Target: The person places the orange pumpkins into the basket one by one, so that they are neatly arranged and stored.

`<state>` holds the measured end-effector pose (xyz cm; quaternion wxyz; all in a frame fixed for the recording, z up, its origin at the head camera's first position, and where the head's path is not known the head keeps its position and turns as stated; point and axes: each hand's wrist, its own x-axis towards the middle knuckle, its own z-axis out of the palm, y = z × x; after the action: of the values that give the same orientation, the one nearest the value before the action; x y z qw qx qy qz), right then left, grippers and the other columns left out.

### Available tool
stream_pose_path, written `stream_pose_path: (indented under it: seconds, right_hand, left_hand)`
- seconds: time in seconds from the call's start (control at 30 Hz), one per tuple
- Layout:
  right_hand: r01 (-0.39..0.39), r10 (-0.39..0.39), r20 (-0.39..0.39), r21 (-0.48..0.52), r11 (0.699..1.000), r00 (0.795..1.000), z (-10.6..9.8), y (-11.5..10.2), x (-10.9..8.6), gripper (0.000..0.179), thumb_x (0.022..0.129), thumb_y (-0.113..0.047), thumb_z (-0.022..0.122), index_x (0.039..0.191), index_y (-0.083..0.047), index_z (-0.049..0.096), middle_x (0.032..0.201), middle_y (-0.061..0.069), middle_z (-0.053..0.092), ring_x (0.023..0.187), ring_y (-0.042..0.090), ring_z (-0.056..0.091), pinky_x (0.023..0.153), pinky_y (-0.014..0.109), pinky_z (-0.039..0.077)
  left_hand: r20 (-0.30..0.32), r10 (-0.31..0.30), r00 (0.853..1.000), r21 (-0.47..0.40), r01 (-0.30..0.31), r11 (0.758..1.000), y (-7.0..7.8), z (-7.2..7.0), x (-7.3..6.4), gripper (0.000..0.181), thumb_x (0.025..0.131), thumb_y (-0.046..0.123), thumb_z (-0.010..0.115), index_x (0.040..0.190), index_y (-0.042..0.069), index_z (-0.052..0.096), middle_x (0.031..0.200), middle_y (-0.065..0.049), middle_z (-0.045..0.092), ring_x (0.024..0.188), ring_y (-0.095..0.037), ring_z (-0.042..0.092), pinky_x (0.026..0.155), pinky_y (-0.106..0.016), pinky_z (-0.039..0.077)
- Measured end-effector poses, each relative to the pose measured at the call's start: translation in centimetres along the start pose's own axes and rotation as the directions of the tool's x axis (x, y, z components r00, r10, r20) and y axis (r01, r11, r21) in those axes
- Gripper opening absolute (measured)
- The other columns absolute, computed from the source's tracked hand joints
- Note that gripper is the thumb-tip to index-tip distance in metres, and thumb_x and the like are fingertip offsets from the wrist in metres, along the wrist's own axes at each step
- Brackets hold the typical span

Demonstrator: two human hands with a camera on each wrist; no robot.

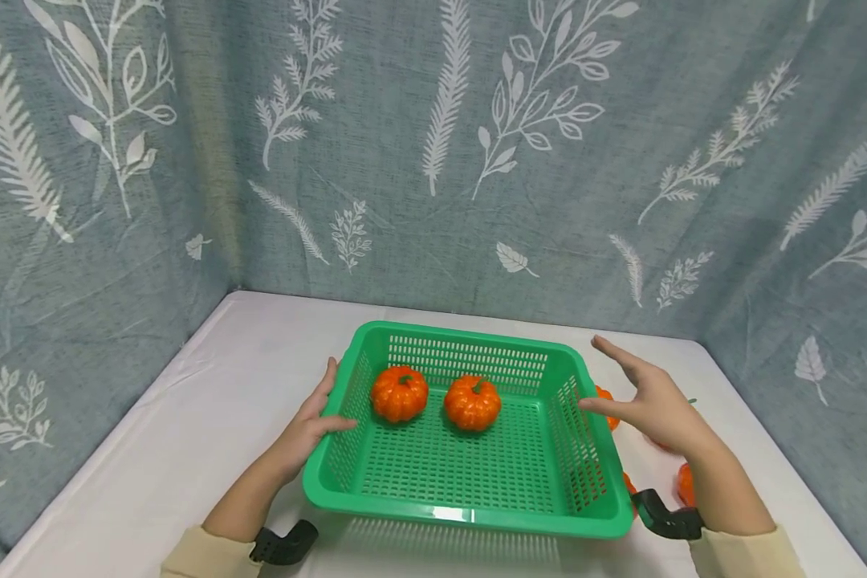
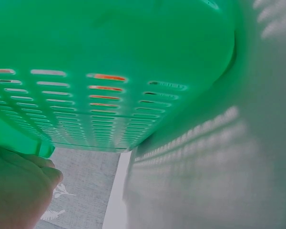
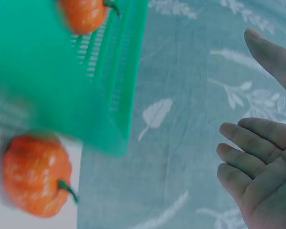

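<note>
A green plastic basket [image 1: 470,526] with slotted walls stands at the middle of the white table. Inside it, towards the back left, sit two shiny orange toy pumpkins, a left one [image 1: 399,394] and a right one [image 1: 473,403]. My left hand [image 1: 309,425] holds the basket's left rim, thumb over the edge and fingers along the outside. In the left wrist view, part of that hand [image 2: 21,186] shows beside the slotted wall. Just off the right rim, my right hand [image 1: 657,405] has its fingers and thumb spread with nothing between them; the right wrist view shows its palm [image 3: 269,176].
Right of the basket lie several more pumpkins, one [image 1: 686,485] by my right wrist and another [image 1: 608,408] partly hidden behind the rim. In the right wrist view, a pumpkin [image 3: 38,176] rests close to the basket. A leaf-patterned curtain [image 1: 405,225] surrounds the table [image 1: 238,361].
</note>
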<state>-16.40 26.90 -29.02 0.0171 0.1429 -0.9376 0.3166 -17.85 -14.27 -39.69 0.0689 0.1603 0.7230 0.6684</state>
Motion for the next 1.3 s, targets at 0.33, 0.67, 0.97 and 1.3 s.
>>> stream_pose_path:
  seconds: [0.33, 0.67, 0.97, 1.3]
  right_hand:
    - [-0.094, 0.094, -0.049, -0.002, 0.996, 0.994, 0.1, 3.6, -1.2, 0.086, 0.080, -0.041, 0.067, 0.146, -0.011, 0.022, 0.149, 0.016, 0.026, 0.132, 0.045, 0.024, 0.101, 0.059, 0.026]
    - [-0.181, 0.187, -0.036, 0.129, 0.975, 0.982, 1.6, 6.4, -3.9, 0.085, 0.082, -0.036, 0.066, 0.146, -0.005, 0.020, 0.149, 0.018, 0.024, 0.134, 0.044, 0.020, 0.102, 0.057, 0.025]
    - [-0.266, 0.270, -0.023, 0.108, 0.958, 0.963, 2.8, 8.1, -7.1, 0.083, 0.081, -0.034, 0.068, 0.144, -0.001, 0.025, 0.146, 0.019, 0.030, 0.131, 0.040, 0.029, 0.085, 0.001, 0.032]
    - [-0.281, 0.277, 0.055, 0.110, 0.953, 0.959, 5.3, 8.9, -7.6, 0.088, 0.073, -0.030, 0.075, 0.142, 0.001, 0.029, 0.145, 0.019, 0.032, 0.133, 0.024, 0.031, 0.099, 0.036, 0.035]
  left_hand:
    - [0.004, 0.011, 1.000, -0.017, -0.011, 1.000, 0.0, 0.0, 0.0, 0.094, 0.082, 0.000, 0.050, 0.144, 0.010, -0.020, 0.152, -0.008, -0.018, 0.137, -0.028, -0.020, 0.108, -0.056, -0.008]
    - [-0.006, -0.001, 1.000, -0.008, 0.001, 1.000, 0.1, -0.1, -0.2, 0.093, 0.082, 0.001, 0.050, 0.144, 0.011, -0.018, 0.151, -0.007, -0.021, 0.137, -0.028, -0.022, 0.107, -0.057, -0.010]
    - [-0.002, 0.003, 1.000, -0.010, -0.003, 1.000, 0.2, 0.0, -0.1, 0.092, 0.082, -0.001, 0.049, 0.144, 0.009, -0.019, 0.151, -0.008, -0.021, 0.137, -0.028, -0.022, 0.107, -0.056, -0.010]
    - [0.005, -0.006, 1.000, -0.018, 0.006, 1.000, 0.2, 0.0, 0.0, 0.092, 0.082, -0.001, 0.048, 0.144, 0.009, -0.020, 0.151, -0.008, -0.021, 0.138, -0.028, -0.020, 0.108, -0.054, -0.006]
